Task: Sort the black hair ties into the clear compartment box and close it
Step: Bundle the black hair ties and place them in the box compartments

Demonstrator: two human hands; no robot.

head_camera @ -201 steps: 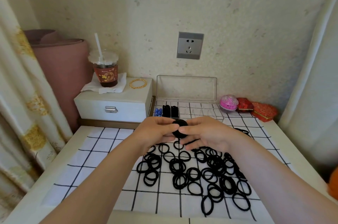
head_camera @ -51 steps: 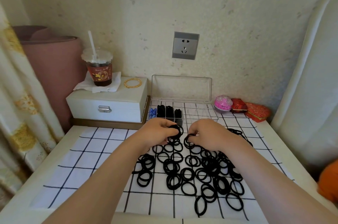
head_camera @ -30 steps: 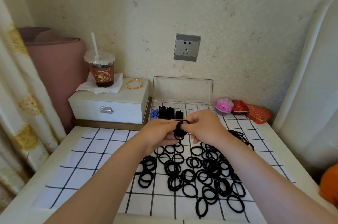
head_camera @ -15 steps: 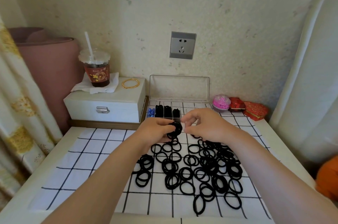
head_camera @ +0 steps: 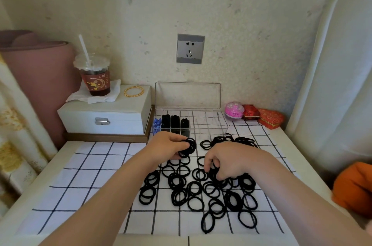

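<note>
In clear box [head_camera: 213,125], hair ties [head_camera: 174,123] occupy three compartments.

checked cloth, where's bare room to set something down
Bare: the left half of the white black-checked cloth, between the white latched box and the near edge, left of the left hand. Crowded: middle and right, where black elastic hair ties lie around the right hand; the clear compartment box stands behind them.

Soft, even daylight, faint shadows; wide-angle bending and blur at edges.
</note>
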